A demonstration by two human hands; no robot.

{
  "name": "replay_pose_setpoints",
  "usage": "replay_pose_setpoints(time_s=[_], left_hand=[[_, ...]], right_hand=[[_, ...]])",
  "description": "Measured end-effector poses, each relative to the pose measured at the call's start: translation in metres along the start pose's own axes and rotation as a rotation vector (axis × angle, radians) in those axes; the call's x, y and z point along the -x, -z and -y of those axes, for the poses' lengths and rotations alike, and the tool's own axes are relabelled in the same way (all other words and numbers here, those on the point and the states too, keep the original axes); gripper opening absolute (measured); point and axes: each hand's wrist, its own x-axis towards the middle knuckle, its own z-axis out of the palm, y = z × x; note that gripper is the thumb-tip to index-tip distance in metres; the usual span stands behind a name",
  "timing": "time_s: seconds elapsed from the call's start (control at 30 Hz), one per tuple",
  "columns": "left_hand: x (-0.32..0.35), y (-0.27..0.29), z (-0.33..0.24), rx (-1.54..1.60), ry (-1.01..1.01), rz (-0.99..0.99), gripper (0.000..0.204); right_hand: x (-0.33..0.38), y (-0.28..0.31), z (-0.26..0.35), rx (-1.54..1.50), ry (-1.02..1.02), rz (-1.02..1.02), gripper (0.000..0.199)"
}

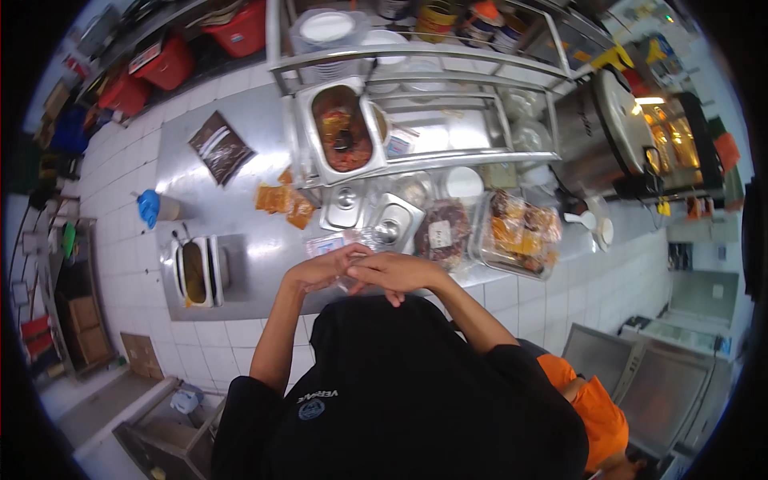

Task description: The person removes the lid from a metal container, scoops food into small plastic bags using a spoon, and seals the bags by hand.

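The head view looks straight down on a steel counter [240, 200] in a tiled kitchen. The person, in a black shirt, brings both hands together just above the near edge of this counter. The left hand [324, 268] and the right hand [396, 272] meet around a small clear plastic bag [352, 282], which shows only a little between the fingers. The right hand lies partly over the left, its fingers bent down and closed on the bag. The fingers of the left hand are curled on the bag from the other side.

Just behind the hands there is a small pink-and-white packet [324, 244] lying flat on the counter. Beside it stand two steel containers with lids [372, 212]. To the right of them is a round clear tub [442, 234] with dark food and a white label, and next to it a larger clear box [520, 232] with orange and brown food.

Further back, a deep steel tray [342, 128] holds a red sauce, under a wire shelf with plates. Some orange sachets [284, 204] lie left of the lidded containers, and a dark brown pouch [220, 146] lies further left. Near the left edge, a small open steel pan [194, 272] holds a yellow-brown sauce.

At the lower right, a part of another person in an orange shirt [592, 408] is visible.
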Motion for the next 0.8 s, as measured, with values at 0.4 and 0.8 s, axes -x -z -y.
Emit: replay_pose_setpoints(time_s=[0.4, 0.8], left_hand=[[0.012, -0.018, 0.005, -0.062, -0.364, -0.458, 0.037], [0.018, -0.01, 0.014, 0.301, -0.571, -0.595, 0.032]], right_hand=[[-0.051, 0.166, 0.075, 0.358, 0.49, -1.497, 0.038], [-0.041, 0.128, 0.115, 0.77, 0.621, -1.0, 0.017]])
